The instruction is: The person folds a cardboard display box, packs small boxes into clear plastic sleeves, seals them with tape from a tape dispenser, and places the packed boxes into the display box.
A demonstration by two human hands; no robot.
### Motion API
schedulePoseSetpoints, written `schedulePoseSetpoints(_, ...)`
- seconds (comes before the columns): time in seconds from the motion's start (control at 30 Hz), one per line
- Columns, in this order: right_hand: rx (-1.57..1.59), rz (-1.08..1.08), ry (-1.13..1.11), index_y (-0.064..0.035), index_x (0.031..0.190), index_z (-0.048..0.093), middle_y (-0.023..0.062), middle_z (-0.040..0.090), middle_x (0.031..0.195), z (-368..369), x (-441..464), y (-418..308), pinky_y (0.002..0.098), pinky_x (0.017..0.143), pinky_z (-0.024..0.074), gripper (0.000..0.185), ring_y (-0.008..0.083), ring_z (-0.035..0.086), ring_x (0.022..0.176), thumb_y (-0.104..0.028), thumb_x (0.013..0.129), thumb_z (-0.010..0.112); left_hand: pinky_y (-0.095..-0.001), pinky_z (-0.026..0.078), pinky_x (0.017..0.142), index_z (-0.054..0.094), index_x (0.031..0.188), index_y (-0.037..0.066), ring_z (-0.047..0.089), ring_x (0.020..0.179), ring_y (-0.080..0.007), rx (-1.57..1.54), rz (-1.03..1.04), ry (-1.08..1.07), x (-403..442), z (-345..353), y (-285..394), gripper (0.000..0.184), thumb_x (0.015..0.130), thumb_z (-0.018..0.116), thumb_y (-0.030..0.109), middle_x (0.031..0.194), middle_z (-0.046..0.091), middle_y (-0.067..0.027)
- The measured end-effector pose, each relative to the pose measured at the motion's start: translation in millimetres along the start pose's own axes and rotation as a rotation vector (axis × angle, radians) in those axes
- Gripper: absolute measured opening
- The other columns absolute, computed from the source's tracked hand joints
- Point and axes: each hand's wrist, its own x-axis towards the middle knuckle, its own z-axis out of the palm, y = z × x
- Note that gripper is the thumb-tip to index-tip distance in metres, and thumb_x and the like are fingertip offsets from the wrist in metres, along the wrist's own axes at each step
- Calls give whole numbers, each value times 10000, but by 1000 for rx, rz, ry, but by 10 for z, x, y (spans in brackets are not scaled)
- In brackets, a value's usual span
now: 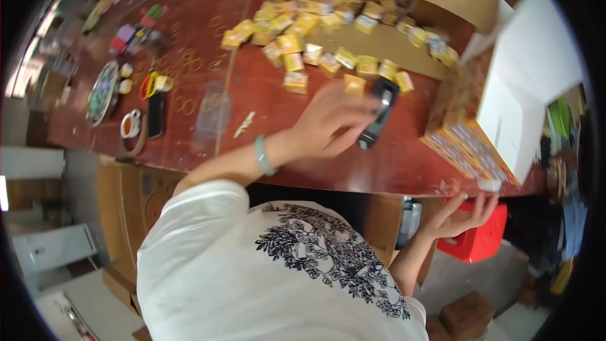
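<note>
My left hand (pixel 338 120), with a pale green bangle (pixel 264 155) at the wrist, is over the table and blurred by motion. Its fingers and thumb are apart, and the fingertips overlap a black stapler-like tool (pixel 381 112); whether they touch it I cannot tell. Off the table's front edge, my right hand (pixel 457 220) is open with fingers spread, in front of a red plastic container (pixel 483 233). Several small yellow boxes (pixel 295 82) lie beyond the black tool, some on the table and others on cardboard.
An open printed carton (pixel 464 120) with raised white flaps stands at the right. Leftward on the red table (pixel 252 98) lie a dark phone (pixel 156 113), a tape roll (pixel 130 124), yellowish rings (pixel 187 106) and a plate (pixel 103 95) of small items. Cardboard boxes (pixel 467 316) sit below.
</note>
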Motion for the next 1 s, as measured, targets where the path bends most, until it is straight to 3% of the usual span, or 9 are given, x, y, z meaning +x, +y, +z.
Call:
schedulePoseSetpoints(0.07, 7, 37, -237, -39, 1214, 589, 190, 487, 1403, 86, -390, -207, 399, 1033, 411, 324, 322, 483, 1269, 21, 897, 606, -417, 433, 1002, 662, 1054, 113, 634, 1008, -203, 252, -128, -106, -836, -472, 98, 246, 815, 665, 54, 1178, 677, -23)
schedulePoseSetpoints(0.1, -33, 60, -457, -46, 1188, 608, 172, 544, 1347, 144, -572, -298, 371, 952, 485, 320, 305, 552, 1192, 45, 881, 606, -416, 452, 979, 673, 1026, 96, 636, 1009, -220, 367, -242, -134, -1144, -716, 145, 228, 802, 676, 57, 1156, 683, -35)
schedulePoseSetpoints(0.17, 249, 205, -767, -13, 1101, 646, 153, 643, 1196, 331, -957, -461, 381, 980, 458, 236, 300, 607, 1093, 32, 877, 590, -414, 455, 976, 661, 1060, 62, 637, 1004, -264, 452, -551, 11, -1443, -1157, 279, 255, 806, 678, 63, 1148, 679, -71)
schedulePoseSetpoints(0.27, 497, 300, -1024, -5, 1039, 680, 120, 680, 1107, 769, -1237, -901, 330, 873, 502, 206, 253, 643, 977, 48, 849, 616, -421, 443, 982, 582, 1196, -1, 572, 1093, -344, 689, -783, 193, -2021, -1603, 132, 477, 790, 762, 172, 1223, 591, -182)
schedulePoseSetpoints(0.43, 718, 19, -1229, -25, 1055, 680, 91, 681, 1093, 1674, -1458, -1457, 312, 847, 509, 210, 246, 645, 956, 11, 850, 657, -437, 419, 1005, 501, 1294, -47, 511, 1143, -378, 888, -1342, 107, -2180, -1698, -228, 783, 693, 867, 299, 1253, 511, -235)
schedulePoseSetpoints(0.7, 719, -131, -1206, -4, 1062, 667, 110, 649, 1040, 3554, -2145, -2189, 306, 737, 510, 240, 246, 638, 857, -38, 826, 697, -451, 402, 1013, 398, 1381, -74, 487, 1115, -393, 693, -1443, 77, -2219, -1765, -323, 1048, 598, 918, 391, 1225, 470, -241)
schedulePoseSetpoints(0.8, 390, -244, -1308, -10, 980, 678, 103, 664, 948, 3902, -2316, -2312, 282, 664, 502, 202, 203, 640, 768, -45, 787, 724, -454, 401, 1009, 381, 1395, -69, 489, 1101, -392, 624, -1442, 116, -2259, -1763, -363, 1058, 605, 914, 391, 1213, 472, -229)
schedulePoseSetpoints(0.93, 499, 206, -1905, -10, 834, 670, 100, 652, 804, 4063, -2174, -2251, 351, 683, 518, 159, 253, 627, 711, -88, 728, 758, -451, 405, 997, 369, 1402, -64, 484, 1096, -390, 560, -1433, 147, -2297, -1742, -330, 1060, 615, 907, 399, 1216, 466, -228)
schedulePoseSetpoints(1.0, 677, 63, -1783, -14, 758, 660, 87, 655, 744, 4147, -2155, -2138, 355, 638, 513, 83, 227, 620, 655, -51, 738, 732, -448, 407, 992, 368, 1401, -66, 485, 1094, -390, 568, -1434, 150, -2330, -1715, -293, 1051, 622, 902, 396, 1214, 465, -228)
